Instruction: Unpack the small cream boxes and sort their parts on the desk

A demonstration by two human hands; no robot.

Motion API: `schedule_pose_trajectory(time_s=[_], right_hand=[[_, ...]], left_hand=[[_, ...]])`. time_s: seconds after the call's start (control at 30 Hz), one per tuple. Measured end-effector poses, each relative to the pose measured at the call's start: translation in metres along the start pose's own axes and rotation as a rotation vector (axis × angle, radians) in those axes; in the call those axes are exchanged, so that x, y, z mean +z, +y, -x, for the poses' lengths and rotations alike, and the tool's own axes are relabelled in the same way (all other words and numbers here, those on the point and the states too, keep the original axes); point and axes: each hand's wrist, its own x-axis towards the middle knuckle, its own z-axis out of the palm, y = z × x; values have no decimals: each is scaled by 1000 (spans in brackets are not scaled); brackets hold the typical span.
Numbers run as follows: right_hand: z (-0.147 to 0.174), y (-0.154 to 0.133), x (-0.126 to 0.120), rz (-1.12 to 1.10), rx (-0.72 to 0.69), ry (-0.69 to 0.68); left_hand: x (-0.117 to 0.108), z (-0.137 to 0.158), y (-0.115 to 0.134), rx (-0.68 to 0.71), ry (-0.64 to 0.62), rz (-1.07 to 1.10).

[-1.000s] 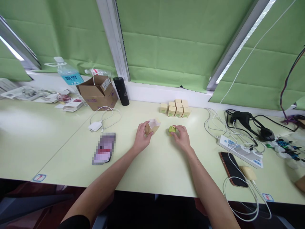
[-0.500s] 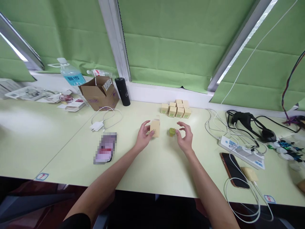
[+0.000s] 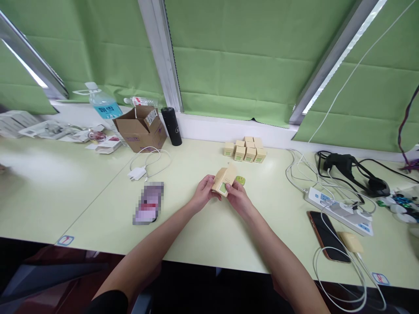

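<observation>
Between my two hands is a small tan cardboard box [image 3: 225, 178], tilted, with a green and white label on one face. My left hand [image 3: 206, 190] grips its left side, and my right hand [image 3: 238, 194] holds the right side with the thumb beside the label. A flap stands up at the box's far end. Just behind my right hand a small green-topped container [image 3: 241, 180] sits on the table, partly hidden by the box and fingers.
Several small tan boxes [image 3: 249, 150] stand grouped by the wall. On the left are a phone [image 3: 149, 203], a white charger [image 3: 137, 173], a brown carton [image 3: 140, 131] and a black flask [image 3: 171, 126]. A power strip [image 3: 338, 211] and a dark phone [image 3: 327, 235] lie right.
My right hand has moved left from the green-topped container and taken hold of the box. The box, upright in my left hand before, is now turned and tilted between both hands.
</observation>
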Motion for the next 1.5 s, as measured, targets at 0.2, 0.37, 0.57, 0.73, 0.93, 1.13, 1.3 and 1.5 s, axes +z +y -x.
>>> schedule_pose_trajectory(time_s=[0.2,0.37,0.57,0.73,0.93,1.13,1.3,1.5], right_hand=[[3,-3,-3,-121,-18,112],[1,5,-6,-5,-32,187],[-3,12,-9,5,-35,221],[-3,14,-6,2,-46,221],[-2,12,-5,7,-37,221],[-2,10,-8,18,-27,209],[-3,11,-10,18,-25,214],[-5,11,-12,18,-24,207]], left_hand=[[2,10,0,139,-27,-303],[6,15,-5,243,-14,-545],[7,10,-9,191,2,-475],[6,9,-8,178,9,-422],[7,11,-5,198,-20,-375],[5,10,-9,182,-29,-357],[5,9,-9,152,-25,-314],[10,6,-4,93,1,-265]])
